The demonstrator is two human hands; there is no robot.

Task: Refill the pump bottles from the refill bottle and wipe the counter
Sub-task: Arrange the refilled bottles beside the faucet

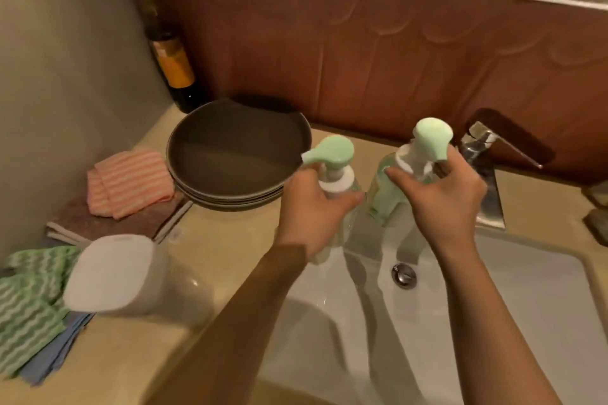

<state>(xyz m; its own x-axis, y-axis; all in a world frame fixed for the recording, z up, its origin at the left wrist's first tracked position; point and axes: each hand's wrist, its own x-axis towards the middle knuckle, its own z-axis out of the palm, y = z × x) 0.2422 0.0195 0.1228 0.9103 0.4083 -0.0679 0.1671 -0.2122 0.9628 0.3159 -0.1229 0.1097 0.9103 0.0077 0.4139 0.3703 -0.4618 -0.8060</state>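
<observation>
gripping a clear pump bottle [339, 186] in the left hand [316, 207], fingers curled round its shoulder under the green pump head. holding the white collar of a second pump bottle [385, 194], part full of green liquid, in the right hand [447, 200]. keeping both upright and near each other at the back edge of the white sink [543, 306], just left of the chrome faucet [480, 141]. left on the beige counter [230, 240]: stacked dark plates [230, 154], pink striped cloth [131, 184], white-lidded clear container [112, 276], green wavy cloth [29, 299].

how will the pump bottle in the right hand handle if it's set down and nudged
Likely tippy: the pump bottle is tall and narrow, with a big pump head on top. Some heft is likely, since green liquid shows inside. Its smooth clear wall may be slippery in the right hand.
</observation>
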